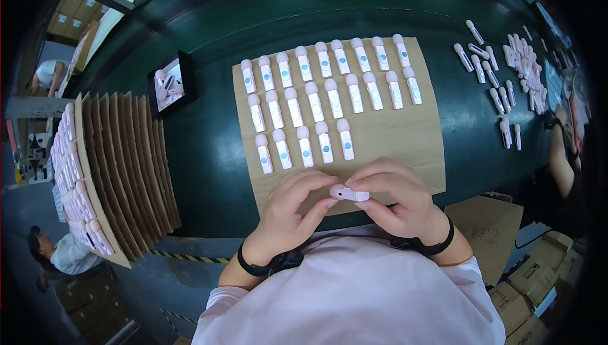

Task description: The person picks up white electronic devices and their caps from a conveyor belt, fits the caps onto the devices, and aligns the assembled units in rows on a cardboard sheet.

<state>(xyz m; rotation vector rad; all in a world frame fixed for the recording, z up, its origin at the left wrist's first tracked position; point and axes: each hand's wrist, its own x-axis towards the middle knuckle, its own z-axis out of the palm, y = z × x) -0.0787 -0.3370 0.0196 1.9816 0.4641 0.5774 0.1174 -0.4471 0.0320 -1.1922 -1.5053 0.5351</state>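
Observation:
Close to my body, over the near edge of a brown cardboard sheet, I hold a small white wand massager with a round pale pink head. It lies sideways, its head to the left and a small dark spot on its side. My right hand pinches the white body between thumb and fingers. My left hand closes thumb and forefinger at the pink head. Beyond my hands, several like massagers lie in three rows on the sheet, heads pointing away, most with a blue round mark; the nearest row is shorter.
Loose massagers are scattered and heaped at the right of the green table. A black box stands at the left, near stacked cardboard layers with more massagers. A person's arm is at far right; cartons sit below.

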